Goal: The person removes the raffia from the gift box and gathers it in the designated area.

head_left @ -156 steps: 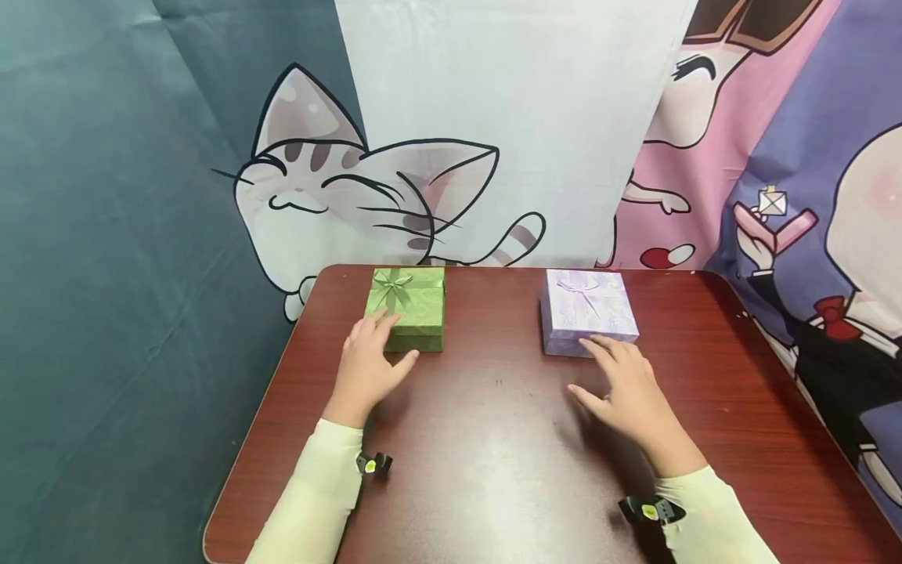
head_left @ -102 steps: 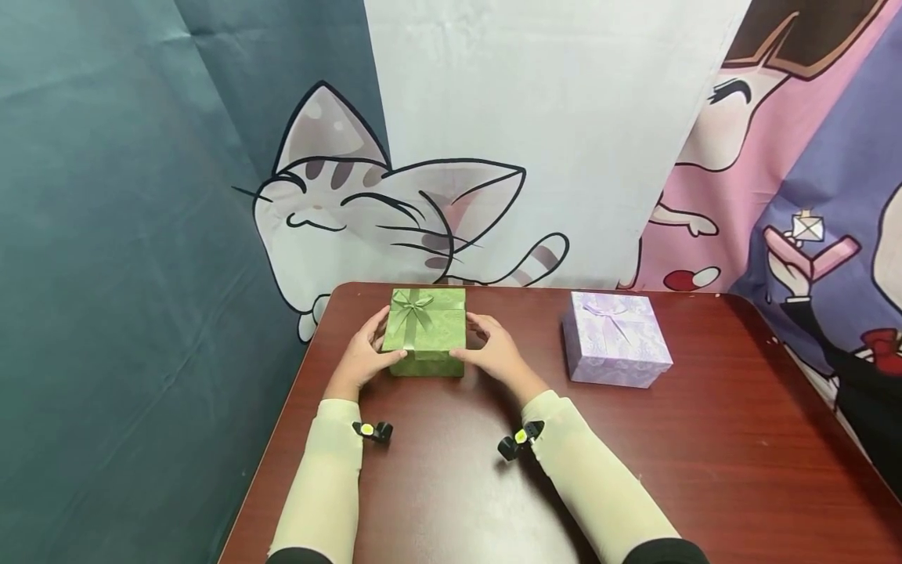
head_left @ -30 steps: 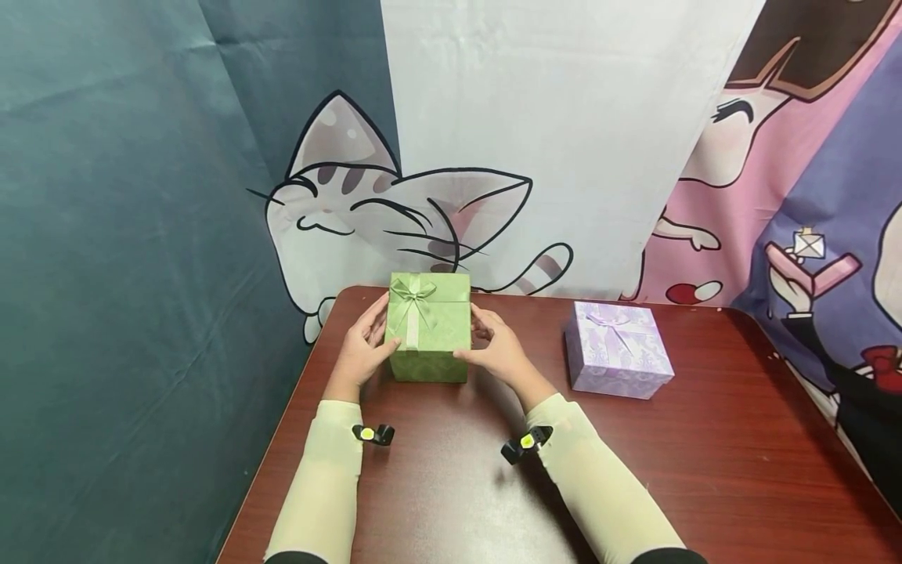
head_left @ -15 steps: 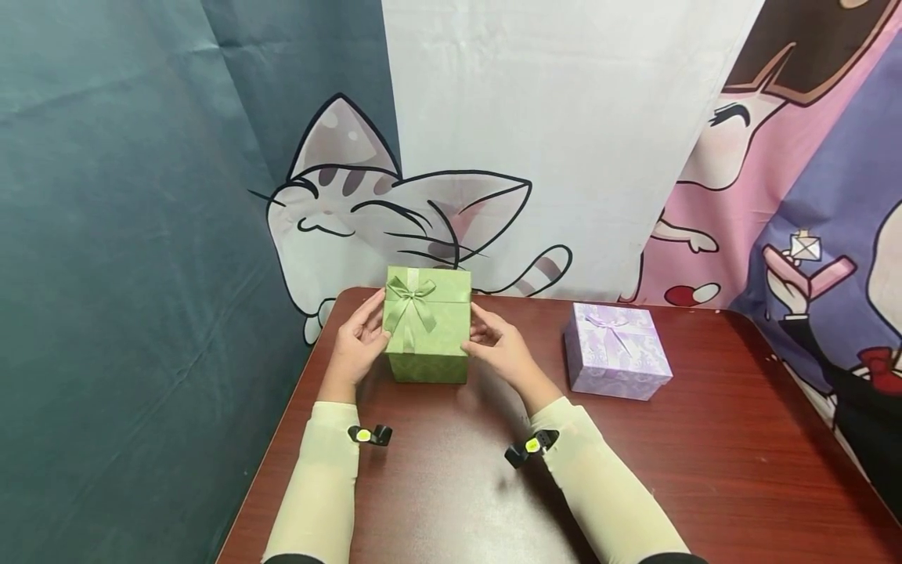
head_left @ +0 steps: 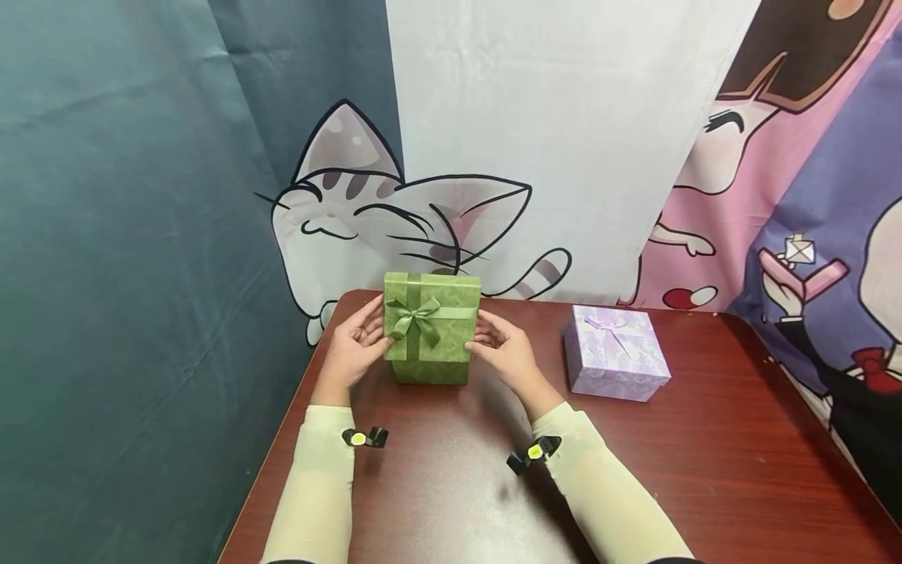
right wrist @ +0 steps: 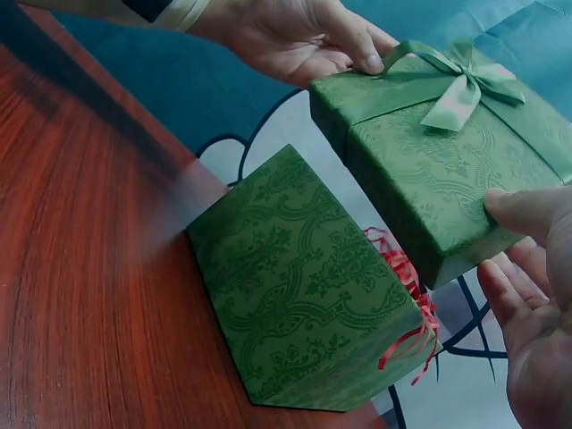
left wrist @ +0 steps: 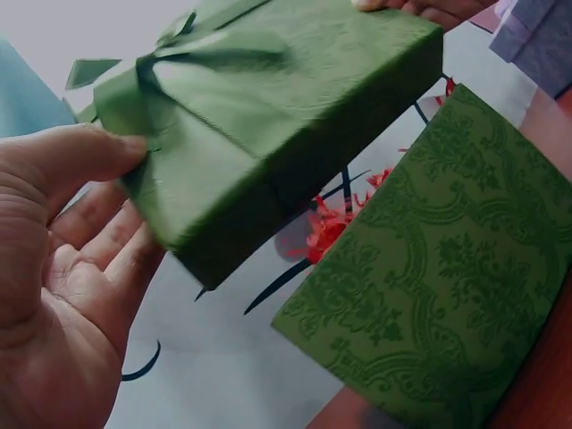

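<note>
Both hands hold the green gift box lid (head_left: 451, 337), which has a ribbon bow, above its green box base (head_left: 431, 373). My left hand (head_left: 350, 345) pinches the lid's left edge, thumb on top and fingers beneath. At the opposite edge my right hand (head_left: 509, 349) grips it the same way. The lid's top tilts toward me and hides most of the base in the head view. Both wrist views show a gap between lid and base. Red shredded paper (right wrist: 416, 290) pokes out of the base's opening.
A lavender gift box (head_left: 616, 352) with its lid and bow on stands to the right on the brown table (head_left: 437, 486). A printed cloth backdrop (head_left: 599, 157) rises right behind the table's far edge.
The hands, first apart near the two boxes, came together on the green box. They raised its lid off the base, then tipped the top toward me. The lavender box stayed put.
</note>
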Demonstrator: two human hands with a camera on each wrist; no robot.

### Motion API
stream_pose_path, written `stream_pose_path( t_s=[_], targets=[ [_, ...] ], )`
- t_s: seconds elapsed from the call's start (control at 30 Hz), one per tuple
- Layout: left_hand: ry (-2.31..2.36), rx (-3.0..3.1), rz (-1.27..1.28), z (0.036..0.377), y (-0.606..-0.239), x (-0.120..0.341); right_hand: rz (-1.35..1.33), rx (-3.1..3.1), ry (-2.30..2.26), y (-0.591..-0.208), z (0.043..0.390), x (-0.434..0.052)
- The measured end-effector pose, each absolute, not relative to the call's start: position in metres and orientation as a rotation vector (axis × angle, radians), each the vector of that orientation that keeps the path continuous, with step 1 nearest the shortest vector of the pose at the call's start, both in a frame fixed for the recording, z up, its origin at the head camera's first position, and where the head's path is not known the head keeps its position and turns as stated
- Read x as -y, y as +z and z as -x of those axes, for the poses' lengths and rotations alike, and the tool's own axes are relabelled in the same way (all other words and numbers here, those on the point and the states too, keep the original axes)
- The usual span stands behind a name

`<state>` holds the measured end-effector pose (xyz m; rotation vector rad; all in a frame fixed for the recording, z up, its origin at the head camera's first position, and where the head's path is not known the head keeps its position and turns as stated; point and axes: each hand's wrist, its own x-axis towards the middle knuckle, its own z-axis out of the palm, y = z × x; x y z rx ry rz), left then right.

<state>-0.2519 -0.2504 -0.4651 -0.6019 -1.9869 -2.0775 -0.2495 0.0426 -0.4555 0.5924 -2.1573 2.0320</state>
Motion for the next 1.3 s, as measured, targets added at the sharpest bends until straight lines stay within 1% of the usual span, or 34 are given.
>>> stream_pose_path(
  t_s=[0.23, 0.4, 0.53, 0.73, 0.97, 1.3],
  targets=[
    [-2.09, 2.154, 0.517, 0.241, -0.464, 0.258, -0.706, 2.116, 2.064, -0.458, 0.244, -0.049],
    [-1.939, 2.266, 0.588, 0.227, -0.45, 0.255, -0.78, 2.153, 1.96, -0.458, 0.235, -0.055],
    [-1.785, 2.341, 0.577, 0.218, -0.446, 0.254, -0.856, 2.165, 1.832, -0.459, 0.228, -0.056],
    [-1.795, 2.299, 0.627, 0.209, -0.458, 0.258, -0.987, 2.099, 1.611, -0.468, 0.222, -0.051],
    [-1.819, 2.245, 0.716, 0.202, -0.47, 0.259, -1.087, 2.008, 1.307, -0.5, 0.228, -0.051],
    [-1.825, 2.319, 0.589, 0.187, -0.48, 0.26, -1.25, 1.891, 1.074, -0.519, 0.223, -0.049]
  ],
)
